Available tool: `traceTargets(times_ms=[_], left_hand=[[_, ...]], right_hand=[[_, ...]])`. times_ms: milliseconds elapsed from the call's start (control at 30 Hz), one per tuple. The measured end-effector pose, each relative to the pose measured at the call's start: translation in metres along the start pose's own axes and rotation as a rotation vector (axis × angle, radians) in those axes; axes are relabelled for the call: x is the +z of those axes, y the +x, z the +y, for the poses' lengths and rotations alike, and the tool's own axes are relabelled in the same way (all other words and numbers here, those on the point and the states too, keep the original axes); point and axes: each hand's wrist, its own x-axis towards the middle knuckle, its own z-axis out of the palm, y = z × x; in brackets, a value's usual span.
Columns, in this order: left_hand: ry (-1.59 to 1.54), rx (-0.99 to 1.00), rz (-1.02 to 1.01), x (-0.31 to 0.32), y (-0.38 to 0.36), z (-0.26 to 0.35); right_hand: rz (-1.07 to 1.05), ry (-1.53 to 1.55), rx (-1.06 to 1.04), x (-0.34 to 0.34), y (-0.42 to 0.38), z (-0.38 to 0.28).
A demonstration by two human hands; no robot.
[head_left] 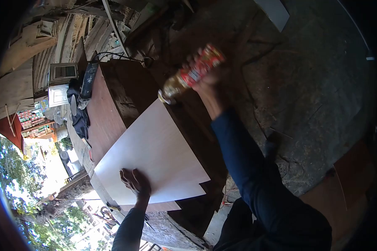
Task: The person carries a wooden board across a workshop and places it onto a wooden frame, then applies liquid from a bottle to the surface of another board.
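A white sheet (155, 146) with a notched corner lies on the workbench. My left hand (136, 184) rests on the sheet near its lower left edge, fingers spread. My right hand (201, 75) is wrapped round a bottle (199, 69) with a red and yellow label. The bottle is held tilted beyond the sheet's upper corner, its cap end nearest that corner. Motion blurs the bottle and my right hand a little. Most of the right fingers are behind the bottle.
A pinkish board (102, 113) lies beyond the sheet, with dark cloth (80, 121) and a black tool (89, 79) at its far side. Brown panels (356, 175) lean at the right. A white panel (274, 12) is at the top.
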Motion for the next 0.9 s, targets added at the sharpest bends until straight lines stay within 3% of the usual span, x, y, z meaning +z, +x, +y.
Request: traceTargets(times_ms=[67, 167, 300, 400, 533, 667, 767, 900], left_hand=[[-0.023, -0.011, -0.007, -0.001, 0.000, 0.004], [0.019, 0.019, 0.029, 0.004, 0.000, -0.003], [-0.004, -0.045, 0.011, -0.001, -0.002, 0.005], [-0.003, -0.029, 0.031, 0.004, -0.001, -0.004], [-0.013, -0.040, 0.024, 0.002, 0.001, 0.002], [0.022, -0.019, 0.030, 0.008, 0.001, -0.005], [0.000, -0.047, 0.019, 0.007, 0.002, -0.004], [0.007, -0.034, -0.021, 0.005, 0.005, -0.010]], right_hand=[[0.167, -0.060, 0.042, 0.017, 0.010, -0.003], [0.050, 0.029, 0.049, 0.034, -0.072, -0.043], [0.080, -0.170, 0.159, 0.054, -0.182, -0.119], [-0.030, -0.114, 0.130, 0.048, -0.186, -0.119], [0.086, -0.146, 0.063, 0.065, -0.137, -0.090], [0.011, -0.123, 0.108, 0.057, -0.201, -0.127], [0.162, -0.088, 0.068, 0.057, -0.217, -0.131], [0.163, -0.085, 0.062, 0.053, -0.179, -0.110]])
